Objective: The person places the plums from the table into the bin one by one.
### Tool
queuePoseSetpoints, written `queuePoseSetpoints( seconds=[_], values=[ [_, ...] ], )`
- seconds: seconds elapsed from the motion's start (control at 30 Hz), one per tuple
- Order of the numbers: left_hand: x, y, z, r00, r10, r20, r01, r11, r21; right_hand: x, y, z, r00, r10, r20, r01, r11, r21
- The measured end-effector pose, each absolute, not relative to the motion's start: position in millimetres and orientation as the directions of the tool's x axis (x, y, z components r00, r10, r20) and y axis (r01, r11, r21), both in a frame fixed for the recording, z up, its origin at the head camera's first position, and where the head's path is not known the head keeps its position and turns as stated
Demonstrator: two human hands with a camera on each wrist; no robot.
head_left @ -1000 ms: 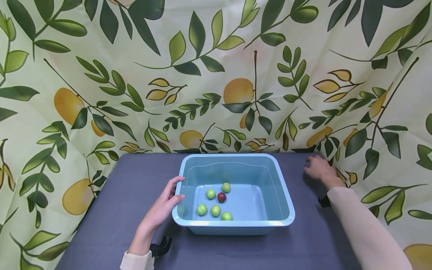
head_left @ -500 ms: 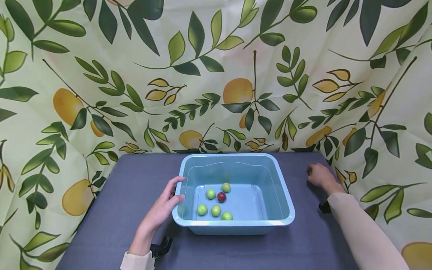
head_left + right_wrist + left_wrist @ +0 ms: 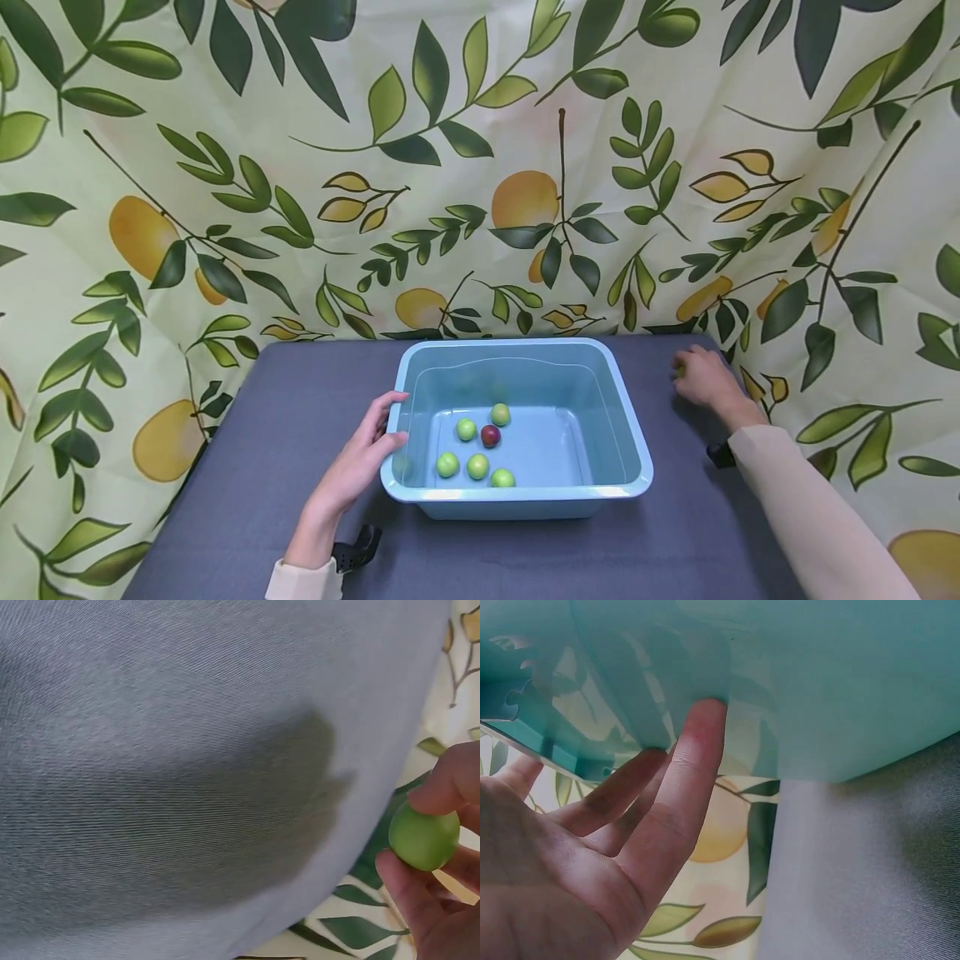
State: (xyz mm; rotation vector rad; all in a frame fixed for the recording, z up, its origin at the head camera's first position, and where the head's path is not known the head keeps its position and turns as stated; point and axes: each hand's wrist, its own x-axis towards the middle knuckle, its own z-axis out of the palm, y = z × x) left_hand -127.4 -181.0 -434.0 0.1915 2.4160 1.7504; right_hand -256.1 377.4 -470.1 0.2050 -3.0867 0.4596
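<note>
My left hand (image 3: 360,458) grips the left rim of a light blue plastic basin (image 3: 525,494). In the left wrist view, its fingers (image 3: 694,750) bear against the basin's outer wall. Over the table's far right corner, my right hand (image 3: 708,383) pinches a small round green fruit (image 3: 424,837) between thumb and fingers. On the basin floor, towards its left half, lie several similar green fruits (image 3: 477,467) and one dark red fruit (image 3: 491,436).
A dark grey-blue cloth (image 3: 315,383) covers the table. Close behind it and along both sides hangs a leaf-and-fruit patterned curtain (image 3: 450,192). The table's right edge (image 3: 390,787) runs near my right hand.
At the far right corner, my right hand has shifted slightly and turned, and the green fruit now shows between its fingers. My left hand keeps its place on the basin. The head view has tilted slightly.
</note>
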Motion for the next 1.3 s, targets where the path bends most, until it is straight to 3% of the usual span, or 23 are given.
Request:
queuePoseSetpoints(
  seconds=[0.37,0.9,1.3],
  values=[
    [-127.7,-180.6,-433.2,-0.978,0.205,-0.047,0.020,0.309,0.951,-251.3,354.2,-445.4,-0.955,-0.242,0.173,-0.281,0.926,-0.253],
    [-127.7,-180.7,-431.6,-0.978,0.200,-0.055,0.012,0.322,0.947,-244.2,322.3,-395.4,-0.830,-0.460,0.316,-0.524,0.837,-0.158],
    [-128.8,-180.4,-431.3,-0.977,0.207,-0.047,0.020,0.313,0.950,-236.8,296.4,-355.3,-0.800,-0.485,0.352,-0.569,0.799,-0.195]
  ],
)
